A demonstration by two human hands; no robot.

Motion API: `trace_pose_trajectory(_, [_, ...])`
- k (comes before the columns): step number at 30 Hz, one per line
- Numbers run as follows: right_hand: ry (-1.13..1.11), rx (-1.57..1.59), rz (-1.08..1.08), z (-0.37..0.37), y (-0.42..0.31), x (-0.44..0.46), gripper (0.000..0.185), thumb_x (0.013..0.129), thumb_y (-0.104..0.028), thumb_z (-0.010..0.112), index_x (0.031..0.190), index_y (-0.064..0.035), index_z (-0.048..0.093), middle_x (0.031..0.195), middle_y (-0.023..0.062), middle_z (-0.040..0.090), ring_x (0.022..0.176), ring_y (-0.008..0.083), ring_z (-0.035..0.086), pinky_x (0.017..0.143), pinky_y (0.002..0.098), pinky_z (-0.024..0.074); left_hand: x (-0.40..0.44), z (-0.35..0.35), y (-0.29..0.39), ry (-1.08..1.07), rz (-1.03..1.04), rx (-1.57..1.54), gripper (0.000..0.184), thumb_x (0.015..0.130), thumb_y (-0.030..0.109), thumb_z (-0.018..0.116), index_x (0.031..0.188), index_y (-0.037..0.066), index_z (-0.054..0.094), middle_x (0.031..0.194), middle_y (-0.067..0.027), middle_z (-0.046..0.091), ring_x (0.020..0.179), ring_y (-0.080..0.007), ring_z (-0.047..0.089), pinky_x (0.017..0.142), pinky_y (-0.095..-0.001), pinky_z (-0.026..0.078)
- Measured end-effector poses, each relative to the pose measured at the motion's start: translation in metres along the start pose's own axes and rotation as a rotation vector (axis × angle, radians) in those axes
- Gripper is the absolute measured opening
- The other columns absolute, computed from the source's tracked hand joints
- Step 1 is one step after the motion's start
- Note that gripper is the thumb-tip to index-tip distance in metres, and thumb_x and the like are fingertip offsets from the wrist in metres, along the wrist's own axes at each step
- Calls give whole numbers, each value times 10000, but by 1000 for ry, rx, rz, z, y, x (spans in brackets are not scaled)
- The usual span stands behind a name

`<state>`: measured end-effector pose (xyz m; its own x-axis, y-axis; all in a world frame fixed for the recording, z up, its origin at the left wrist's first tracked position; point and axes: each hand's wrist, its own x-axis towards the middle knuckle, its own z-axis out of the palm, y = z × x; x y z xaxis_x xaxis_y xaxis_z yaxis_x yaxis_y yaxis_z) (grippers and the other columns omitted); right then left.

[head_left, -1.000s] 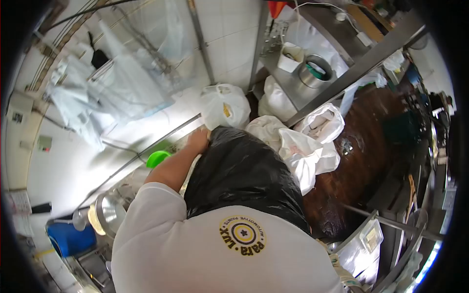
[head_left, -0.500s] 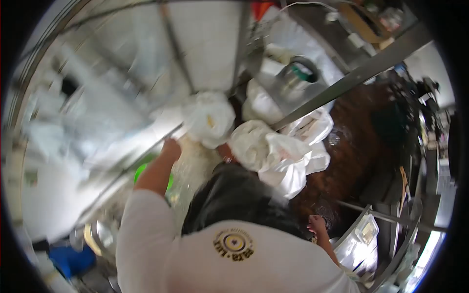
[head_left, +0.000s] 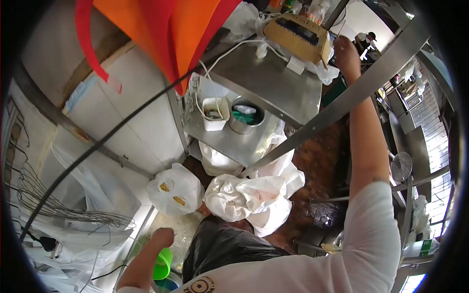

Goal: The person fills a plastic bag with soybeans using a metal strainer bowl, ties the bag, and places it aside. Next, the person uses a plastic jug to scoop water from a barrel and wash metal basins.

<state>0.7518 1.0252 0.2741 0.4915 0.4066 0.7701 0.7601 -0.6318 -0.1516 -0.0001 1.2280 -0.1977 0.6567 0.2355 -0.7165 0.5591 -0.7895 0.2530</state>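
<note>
My left hand (head_left: 162,238) hangs low at the left, its fingers curled, with nothing visible in it. Just below it stands a bright green plastic cup (head_left: 162,263). My right hand (head_left: 347,51) is raised at the upper right with fingers bent, beside a cardboard box (head_left: 298,36); what it holds, if anything, I cannot make out. A slanting metal post (head_left: 337,105) passes close to my right forearm. In front of my body are a white plastic bag with yellow marks (head_left: 175,189) and crumpled white sacks (head_left: 254,198).
A steel table (head_left: 288,93) has a lower shelf holding a metal pot (head_left: 247,115) and a white container (head_left: 215,115). Orange and red cloth (head_left: 166,29) hangs at the top. A black cable (head_left: 107,137) crosses the left side. Another person (head_left: 364,41) is far off.
My right hand has risen from low at the right to beside the cardboard box. The view has swung up, bringing the orange cloth and the table into sight. My left hand appears lower.
</note>
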Motion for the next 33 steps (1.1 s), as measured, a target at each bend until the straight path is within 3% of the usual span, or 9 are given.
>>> trace_pose_trajectory(4, [-104, -301, -478, 80, 3, 79, 566, 1012, -434, 576, 1439, -65, 537, 1294, 212, 679, 1182, 386, 659, 1009, 445, 512, -94, -214, 149, 612, 384, -614, 198, 1006, 190, 580, 1032, 10, 659, 898, -252, 686, 884, -452, 681, 751, -504, 536])
trace_pose_trajectory(7, [-735, -493, -452, 97, -8, 91, 606, 982, -438, 591, 1465, -77, 523, 1272, 234, 684, 1169, 404, 663, 994, 459, 522, -112, -340, 230, 934, 517, -784, 174, 1042, 182, 574, 1050, 15, 621, 799, -182, 642, 716, -321, 668, 668, -402, 519])
trace_pose_trajectory(10, [-534, -276, -84, 89, -35, 86, 704, 861, -410, 669, 1460, -69, 531, 1150, 249, 725, 1078, 396, 703, 953, 441, 548, -68, -443, 292, 1071, 738, -908, 235, 1042, 235, 558, 1022, 8, 615, 740, -133, 655, 682, -250, 672, 647, -391, 512])
trace_pose_trajectory(11, [-533, -283, -86, 89, -35, 91, 704, 861, -410, 669, 1460, -69, 531, 1150, 249, 725, 1078, 396, 703, 953, 441, 548, -42, -471, 307, 1003, 759, -927, 228, 1035, 240, 567, 1030, 22, 634, 764, -29, 619, 650, -124, 597, 581, -297, 476])
trace_pose_trajectory(13, [-831, -286, 90, 83, -32, 100, 739, 802, -449, 722, 1403, -40, 589, 1160, 228, 732, 1075, 352, 714, 912, 427, 565, -11, -516, 342, 845, 717, -878, 225, 1000, 250, 584, 1013, 33, 640, 783, -36, 626, 603, -118, 575, 492, -304, 454])
trace_pose_trajectory(21, [-666, 65, 54, 74, -31, 93, 472, 798, -430, 810, 1025, -20, 755, 925, 130, 736, 715, 285, 689, 586, 444, 529, 62, -569, 415, 442, 665, -970, 144, 961, 203, 585, 955, 61, 609, 785, -43, 602, 537, -114, 494, 422, -288, 396])
trace_pose_trajectory(24, [-761, 536, 758, 52, -50, 94, 275, 878, -328, 826, 886, -109, 661, 780, 32, 632, 472, 120, 457, 389, 334, 341, 78, -572, 423, 440, 774, -1223, 131, 974, 207, 573, 971, 77, 587, 759, -27, 577, 525, -106, 457, 418, -290, 362])
trace_pose_trajectory(27, [-439, 1024, 903, 61, -78, 68, 278, 941, -333, 769, 974, -103, 616, 760, 36, 625, 494, 140, 511, 383, 282, 386, 89, -578, 428, 417, 807, -1357, 148, 1008, 243, 554, 991, 98, 579, 740, -9, 552, 516, -98, 425, 426, -283, 335])
trace_pose_trajectory(33, [-472, 1323, 860, 60, -95, 49, 239, 1048, -270, 611, 1134, -47, 618, 901, 98, 706, 675, 234, 674, 540, 322, 545, 89, -586, 440, 459, 896, -1523, 164, 1048, 252, 514, 974, 117, 571, 739, 4, 541, 526, -88, 403, 449, -276, 319])
